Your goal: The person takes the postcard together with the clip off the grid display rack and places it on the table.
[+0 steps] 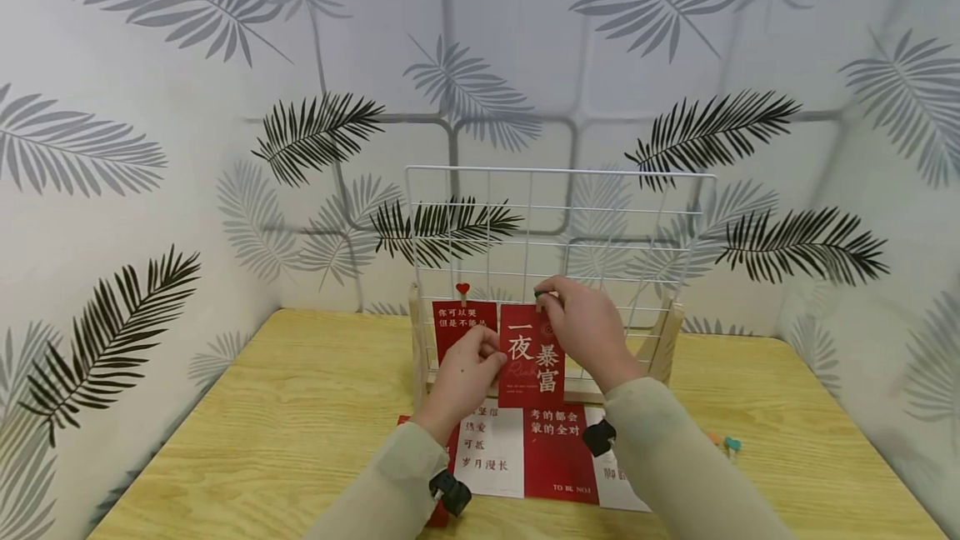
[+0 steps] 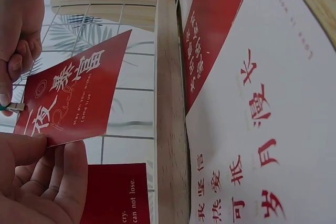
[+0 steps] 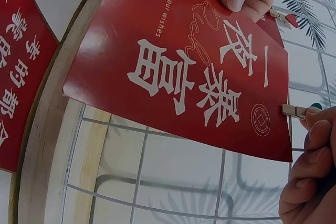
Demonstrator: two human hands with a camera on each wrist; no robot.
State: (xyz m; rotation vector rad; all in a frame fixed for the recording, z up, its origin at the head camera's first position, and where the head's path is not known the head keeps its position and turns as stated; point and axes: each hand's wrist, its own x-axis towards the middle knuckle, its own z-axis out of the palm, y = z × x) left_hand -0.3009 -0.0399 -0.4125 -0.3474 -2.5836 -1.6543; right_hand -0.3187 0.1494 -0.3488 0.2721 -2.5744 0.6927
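Note:
A red card with white characters is upright in front of a white wire grid. My left hand pinches its left edge between thumb and fingers. At the card's top, my right hand pinches a small wooden clothespin with a green end. The clothespin's tip overlaps the card's top edge; I cannot tell whether it also grips a wire. To the left hangs another red card, held on the grid by a clothespin with a red heart and partly hidden by my left hand.
Wooden supports hold the grid on the wood-grain table. In front of it lie a white card, a red card and other cards partly under my forearms. A teal heart clothespin lies at the right.

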